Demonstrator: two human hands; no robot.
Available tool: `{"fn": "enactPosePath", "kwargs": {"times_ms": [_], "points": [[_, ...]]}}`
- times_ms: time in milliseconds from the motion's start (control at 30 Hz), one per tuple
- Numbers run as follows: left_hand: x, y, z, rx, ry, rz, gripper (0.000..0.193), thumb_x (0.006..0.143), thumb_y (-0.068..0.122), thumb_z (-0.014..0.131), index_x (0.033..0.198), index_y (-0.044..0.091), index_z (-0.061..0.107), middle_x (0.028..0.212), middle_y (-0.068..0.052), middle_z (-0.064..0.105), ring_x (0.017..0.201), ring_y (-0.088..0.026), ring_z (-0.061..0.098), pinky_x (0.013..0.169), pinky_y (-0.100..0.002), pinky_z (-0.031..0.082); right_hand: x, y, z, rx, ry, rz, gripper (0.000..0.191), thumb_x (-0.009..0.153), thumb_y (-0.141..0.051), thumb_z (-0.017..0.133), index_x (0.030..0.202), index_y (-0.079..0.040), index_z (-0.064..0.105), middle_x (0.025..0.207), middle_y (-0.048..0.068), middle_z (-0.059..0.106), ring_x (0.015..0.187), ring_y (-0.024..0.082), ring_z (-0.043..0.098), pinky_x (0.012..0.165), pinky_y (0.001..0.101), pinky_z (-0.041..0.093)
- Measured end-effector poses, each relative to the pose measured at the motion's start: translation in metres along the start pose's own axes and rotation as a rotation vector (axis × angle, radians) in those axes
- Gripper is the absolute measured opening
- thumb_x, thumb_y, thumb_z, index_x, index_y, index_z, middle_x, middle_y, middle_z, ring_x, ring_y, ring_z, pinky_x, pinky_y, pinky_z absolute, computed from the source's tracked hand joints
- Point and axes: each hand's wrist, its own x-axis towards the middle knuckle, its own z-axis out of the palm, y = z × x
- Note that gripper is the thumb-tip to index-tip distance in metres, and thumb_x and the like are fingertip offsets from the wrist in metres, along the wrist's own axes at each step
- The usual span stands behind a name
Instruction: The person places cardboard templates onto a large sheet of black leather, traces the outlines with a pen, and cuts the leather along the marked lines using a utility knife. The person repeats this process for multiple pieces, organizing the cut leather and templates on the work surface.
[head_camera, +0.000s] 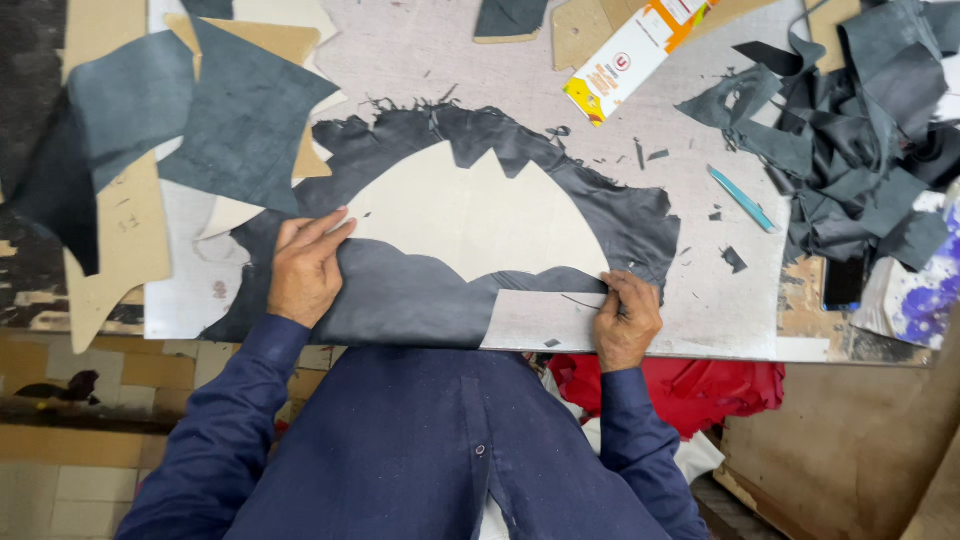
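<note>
Two hands | left hand (305, 268) flat on leather sheet (400, 295) | long axis left-right

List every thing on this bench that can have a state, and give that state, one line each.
left hand: flat, fingers spread, pressing on the dark leather.
right hand: closed on a thin blade, tip on the pale strip.
dark leather sheet: spread flat, large curved piece cut out.
teal tool: lying loose, untouched.
scrap pile: heaped, crumpled.
printed carton: lying flat.
</note>
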Motion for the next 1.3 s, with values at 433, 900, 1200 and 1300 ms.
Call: {"fn": "enactPosePath", "kwargs": {"times_ms": [433,900,1200,1300], "points": [[-0.023,-0.023,0.025,0.115,-0.036,0.066,0.033,0.101,-0.01,0.062,0.124,0.007,0.08,0.139,-0.004,0.072,0.109,-0.024,0.054,0.101,-0.028,0.049,-0.008,0.062,-0.03,0.111,0.239,0.498,0.057,0.088,0.005,0.079,0.139,-0.001,0.054,0.117,0.014,0.068,0.105,0.018,0.068,0.088,0.0305,0.059],[-0.024,-0.018,0.028,0.143,-0.046,0.064,0.034,0.101,-0.01,0.061,0.124,0.007,0.079,0.14,-0.005,0.071,0.113,-0.024,0.055,0.103,-0.029,0.049,0.019,0.041,-0.041,-0.234,0.023,0.296,0.043,0.085,0.006,0.077,0.125,-0.006,0.064,0.089,0.011,0.068,0.087,0.026,0.067,0.08,0.0375,0.054],[-0.003,0.0,0.017,0.103,-0.019,0.037,0.036,0.094,-0.008,0.062,0.122,0.006,0.078,0.136,-0.007,0.071,0.114,-0.029,0.058,0.103,-0.034,0.05,0.012,0.01,-0.02,-0.023,-0.086,-0.094,0.022,0.087,0.004,0.077,0.106,-0.006,0.078,0.106,0.009,0.072,0.099,0.028,0.065,0.088,0.0376,0.054],[0.0,0.002,0.014,0.063,-0.013,0.014,0.037,0.093,-0.009,0.061,0.121,0.006,0.078,0.134,-0.006,0.071,0.111,-0.028,0.059,0.101,-0.034,0.05,0.009,0.013,-0.014,-0.004,-0.065,-0.03,0.02,0.089,0.005,0.075,0.105,-0.007,0.079,0.105,0.007,0.073,0.097,0.026,0.065,0.086,0.0363,0.054]]}}
